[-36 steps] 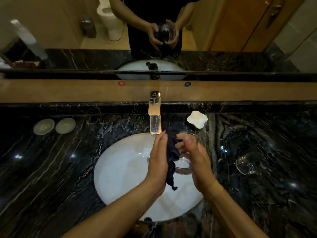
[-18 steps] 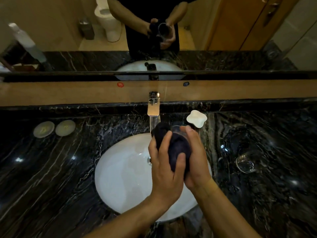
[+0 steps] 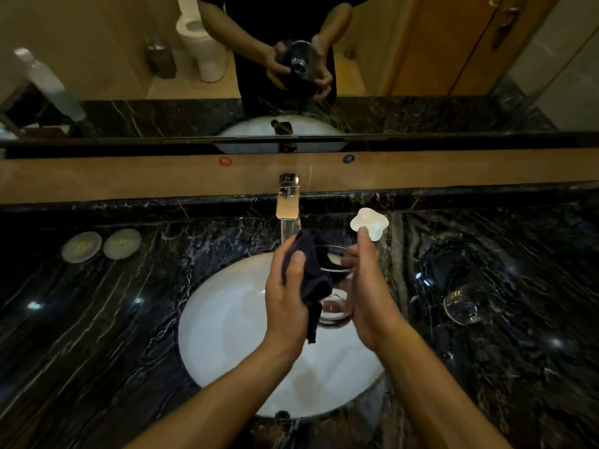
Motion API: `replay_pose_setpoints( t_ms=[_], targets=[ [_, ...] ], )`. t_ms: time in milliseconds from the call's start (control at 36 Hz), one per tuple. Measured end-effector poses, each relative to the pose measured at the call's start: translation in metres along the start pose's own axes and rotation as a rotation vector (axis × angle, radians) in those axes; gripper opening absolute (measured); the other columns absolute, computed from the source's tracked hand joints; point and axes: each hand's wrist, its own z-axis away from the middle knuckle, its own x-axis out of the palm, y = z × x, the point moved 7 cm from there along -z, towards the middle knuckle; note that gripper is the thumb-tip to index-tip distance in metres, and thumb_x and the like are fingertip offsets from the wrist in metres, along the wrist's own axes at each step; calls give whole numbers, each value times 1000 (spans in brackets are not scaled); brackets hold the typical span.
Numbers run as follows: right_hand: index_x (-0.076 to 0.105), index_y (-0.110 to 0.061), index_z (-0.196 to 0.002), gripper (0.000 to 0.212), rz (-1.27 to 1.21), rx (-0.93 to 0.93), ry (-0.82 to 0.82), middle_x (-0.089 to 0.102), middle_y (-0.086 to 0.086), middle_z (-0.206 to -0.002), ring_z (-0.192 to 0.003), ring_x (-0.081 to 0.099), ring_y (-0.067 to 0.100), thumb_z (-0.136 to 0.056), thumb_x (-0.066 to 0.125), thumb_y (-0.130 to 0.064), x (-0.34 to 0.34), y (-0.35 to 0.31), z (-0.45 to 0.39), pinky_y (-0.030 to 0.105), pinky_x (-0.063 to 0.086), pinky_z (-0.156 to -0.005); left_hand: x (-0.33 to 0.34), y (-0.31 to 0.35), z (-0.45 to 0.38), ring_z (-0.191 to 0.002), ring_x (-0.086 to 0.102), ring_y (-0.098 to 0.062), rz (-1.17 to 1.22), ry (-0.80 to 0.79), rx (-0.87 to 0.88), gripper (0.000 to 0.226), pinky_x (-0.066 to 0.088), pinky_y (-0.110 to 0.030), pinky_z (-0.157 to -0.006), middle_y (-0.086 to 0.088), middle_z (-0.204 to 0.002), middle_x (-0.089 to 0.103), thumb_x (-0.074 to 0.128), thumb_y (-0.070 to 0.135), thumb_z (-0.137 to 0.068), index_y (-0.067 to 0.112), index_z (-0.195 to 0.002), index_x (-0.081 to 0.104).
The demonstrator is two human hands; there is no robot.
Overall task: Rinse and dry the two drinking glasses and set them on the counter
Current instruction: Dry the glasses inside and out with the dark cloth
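- Two round pale discs (image 3: 101,246) lie side by side on the black marble bench (image 3: 97,319), well to the left of the white sink (image 3: 227,319).
- The left hand (image 3: 287,296) hangs over the sink, fingers curled around a dark cloth (image 3: 312,270); the cloth is pressed against the left side of a drinking glass (image 3: 334,311) and part of it reaches into the rim.
- That glass is held above the sink, tilted with its mouth toward the tap (image 3: 288,202).
- The right hand (image 3: 372,293) grips the right side of the glass, fingers wrapped around its wall.
- A white star-shaped dish (image 3: 369,222) sits on the bench just beyond the sink's right rim.
- The second glass (image 3: 462,306) stands on the bench to the right of the sink, apart from both hands.
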Motion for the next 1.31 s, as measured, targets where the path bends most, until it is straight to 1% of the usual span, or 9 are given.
replay_pose_setpoints(
  t_ms=[111, 250, 389, 583, 778, 889, 1056, 1139, 1306],
  targets=[
    [53, -29, -121, 53, 7, -155, 241, 61, -2, -123, -113, 62, 23, -94, 31, -70, 2, 1, 10, 40, 57, -82, -1, -2, 5, -102, 65, -1, -50, 147, 62, 28, 50, -13, -76, 5, -120, 63, 46, 41, -95, 36, -121, 54],
    [51, -37, -113, 44, 166, -317, 98, 64, -5, -117, -102, 64, 5, -83, 41, -68, 20, -2, 29, 23, 56, -81, -5, 2, 3, -101, 62, 4, -144, 178, 136, 24, 49, -12, -75, 15, -120, 60, 43, 36, -100, 47, -121, 48],
    [57, -43, -115, 44, 89, -356, 72, 60, -6, -126, -115, 62, 11, -79, 59, -68, 15, -1, 27, 43, 53, -98, 0, 12, 20, -127, 51, -4, -344, 70, 314, 37, 47, -20, -97, 20, -140, 48, 32, 48, -97, 65, -130, 36],
    [57, -25, -113, 29, 34, -463, -4, 64, -14, -97, -95, 63, 7, -85, 49, -28, 12, -21, 25, 30, 51, -81, 4, 14, 28, -125, 52, 0, -147, 14, 285, 43, 45, -14, -95, 32, -132, 53, 36, 40, -95, 44, -137, 42],
    [54, -21, -114, 34, -16, -207, -332, 69, -3, -96, -96, 66, 23, -82, 50, -32, 19, -26, 18, 32, 56, -66, -8, 13, 4, -122, 58, -13, -64, -60, 239, 43, 44, -25, -98, 17, -125, 64, 38, 40, -93, 23, -130, 51],
    [49, -14, -116, 47, 27, -100, -112, 67, 0, -98, -100, 67, 22, -93, 46, -55, 14, -17, 8, 34, 55, -71, -11, 10, 2, -120, 59, -18, -57, 22, 228, 44, 47, -33, -98, 2, -125, 64, 40, 47, -90, 27, -127, 54],
    [53, -28, -98, 37, 85, -306, 311, 62, -8, -97, -95, 62, 18, -100, 30, -58, 12, -14, 15, 34, 56, -73, -6, 11, 7, -106, 53, 18, -171, 189, 256, 29, 41, -2, -82, 27, -120, 54, 38, 45, -94, 45, -122, 44],
    [58, -38, -94, 35, 174, -377, 278, 66, -15, -96, -98, 64, 11, -93, 31, -60, 20, -10, 19, 49, 53, -92, -5, 13, 3, -110, 55, 13, -200, 198, 271, 31, 43, -5, -84, 23, -125, 53, 37, 35, -97, 49, -124, 41],
    [56, -32, -114, 54, 85, -355, 53, 68, -8, -110, -102, 67, 8, -73, 59, -67, 29, -9, 23, 33, 56, -88, -3, 19, 14, -124, 50, -3, -369, 150, 439, 39, 42, -14, -95, 17, -136, 44, 35, 39, -99, 46, -137, 38]
  ],
)
